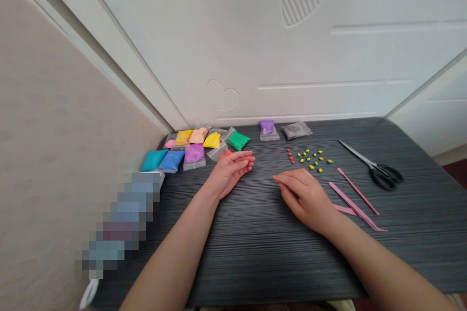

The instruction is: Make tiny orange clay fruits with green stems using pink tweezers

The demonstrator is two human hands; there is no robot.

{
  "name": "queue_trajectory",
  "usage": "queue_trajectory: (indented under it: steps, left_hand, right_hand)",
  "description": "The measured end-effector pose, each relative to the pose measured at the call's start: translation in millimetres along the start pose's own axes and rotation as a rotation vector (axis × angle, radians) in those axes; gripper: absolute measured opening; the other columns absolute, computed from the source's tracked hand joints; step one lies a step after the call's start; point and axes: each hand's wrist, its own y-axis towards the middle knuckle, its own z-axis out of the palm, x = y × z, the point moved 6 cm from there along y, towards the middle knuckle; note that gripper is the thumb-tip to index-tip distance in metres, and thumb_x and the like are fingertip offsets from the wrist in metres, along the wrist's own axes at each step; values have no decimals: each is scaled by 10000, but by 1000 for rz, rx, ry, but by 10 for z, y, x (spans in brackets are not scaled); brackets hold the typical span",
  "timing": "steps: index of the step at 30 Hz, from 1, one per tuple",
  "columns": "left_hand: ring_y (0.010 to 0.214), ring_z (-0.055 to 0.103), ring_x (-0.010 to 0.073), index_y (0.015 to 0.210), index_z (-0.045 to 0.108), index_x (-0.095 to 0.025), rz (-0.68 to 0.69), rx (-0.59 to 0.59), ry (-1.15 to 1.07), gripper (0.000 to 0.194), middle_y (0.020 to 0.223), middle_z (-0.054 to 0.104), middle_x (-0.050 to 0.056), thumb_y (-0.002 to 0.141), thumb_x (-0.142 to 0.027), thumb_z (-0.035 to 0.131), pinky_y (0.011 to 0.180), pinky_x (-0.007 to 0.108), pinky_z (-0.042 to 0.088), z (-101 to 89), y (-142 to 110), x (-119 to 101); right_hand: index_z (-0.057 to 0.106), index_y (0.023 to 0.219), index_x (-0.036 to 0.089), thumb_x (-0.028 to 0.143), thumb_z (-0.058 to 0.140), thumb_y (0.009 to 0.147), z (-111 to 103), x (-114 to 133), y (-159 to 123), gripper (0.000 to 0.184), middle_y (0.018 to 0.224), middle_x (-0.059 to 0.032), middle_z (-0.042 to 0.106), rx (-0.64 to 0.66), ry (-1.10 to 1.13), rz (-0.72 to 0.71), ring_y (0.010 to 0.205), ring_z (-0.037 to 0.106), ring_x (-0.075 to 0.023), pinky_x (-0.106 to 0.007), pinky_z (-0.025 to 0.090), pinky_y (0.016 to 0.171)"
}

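Note:
My left hand (230,172) lies on the dark striped table (255,243) with its fingers stretched out, and a tiny orange-red clay bit (248,159) sits at the fingertips. It rests beside a bag of orange clay (223,153). My right hand (305,196) rests on the table with fingers curled loosely and pointing left; I see nothing in it. Several small red clay balls (290,155) and yellow-green clay pieces (313,159) lie just beyond it.
Clay bags sit at the back left: blue (170,160), teal (153,160), purple (194,153), yellow (212,140), green (239,140). Further bags of purple (268,129) and grey (296,130) lie by the wall. Black scissors (375,169) and pink modelling tools (355,201) lie right.

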Motion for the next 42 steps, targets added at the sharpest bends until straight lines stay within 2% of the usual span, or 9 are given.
queue_trajectory:
  steps: [4, 8, 12, 16, 23, 26, 32, 37, 42]
  left_hand:
    - [757, 584, 74, 962, 633, -154, 1, 7, 5, 298, 885, 653, 32, 673, -82, 651, 745, 198, 440, 5, 5, 8]
    - [658, 559, 57, 884, 643, -122, -4, -16, -1, 181, 715, 630, 19, 708, -161, 641, 681, 183, 438, -7, 8, 10]
    - [587, 520, 52, 873, 625, -129, 35, -16, -17, 162, 618, 578, -6, 750, -232, 603, 624, 186, 434, 5, 0, -25]
    - [630, 542, 58, 974, 590, -159, 29, 2, -19, 238, 685, 600, 0, 739, -188, 612, 647, 186, 442, 18, -4, -28]
    - [749, 588, 80, 1032, 576, -146, 7, 16, 15, 297, 893, 650, 62, 738, -142, 608, 751, 207, 453, 17, 1, -3]
    - [742, 589, 91, 1026, 584, -140, 6, 10, 9, 273, 857, 653, 62, 756, -179, 590, 742, 221, 456, 19, -2, -7]
    - [631, 542, 66, 968, 601, -141, 28, 31, -5, 235, 673, 592, 2, 736, -170, 610, 647, 194, 443, 36, -7, -27]
    - [701, 568, 75, 951, 613, -148, 5, 17, 3, 304, 777, 628, 16, 656, -107, 674, 706, 203, 439, 33, -5, -12]
    - [666, 554, 75, 934, 628, -113, 7, 2, -9, 220, 709, 613, 26, 744, -221, 607, 691, 211, 446, 19, -7, -13]
  right_hand:
    - [544, 1028, 207, 142, 468, 822, -3, -5, 3, 229, 967, -45, 625, -15, 8, -15, 907, 543, -149, -327, 418, 814]
    - [552, 878, 193, 231, 524, 811, -22, 14, 16, 82, 836, -27, 636, -3, 13, -10, 814, 551, -143, -316, 417, 761]
    - [547, 778, 187, 281, 522, 813, -34, 32, 26, 104, 747, -22, 624, 34, -7, 16, 746, 540, -147, -319, 410, 732]
    - [573, 873, 192, 240, 491, 830, -14, 20, 13, 104, 820, -32, 640, 37, 3, 7, 795, 556, -148, -321, 424, 762]
    - [492, 1156, 216, 130, 407, 846, 57, -45, -29, 333, 1054, -47, 608, 36, 42, 0, 981, 538, -143, -313, 439, 871]
    - [509, 1114, 212, 154, 412, 853, 35, -29, -17, 284, 1015, -50, 617, 29, 52, 7, 952, 547, -149, -324, 446, 849]
    - [539, 811, 192, 294, 532, 806, -3, 0, 9, 102, 795, -31, 622, 42, 23, 34, 780, 556, -153, -315, 441, 724]
    - [553, 924, 203, 211, 473, 832, 4, -2, 12, 122, 869, -39, 628, 25, 14, 8, 838, 562, -147, -305, 441, 758]
    - [558, 884, 193, 240, 454, 845, -14, 16, 18, 120, 856, -47, 623, 64, 31, 23, 834, 553, -154, -312, 432, 763]
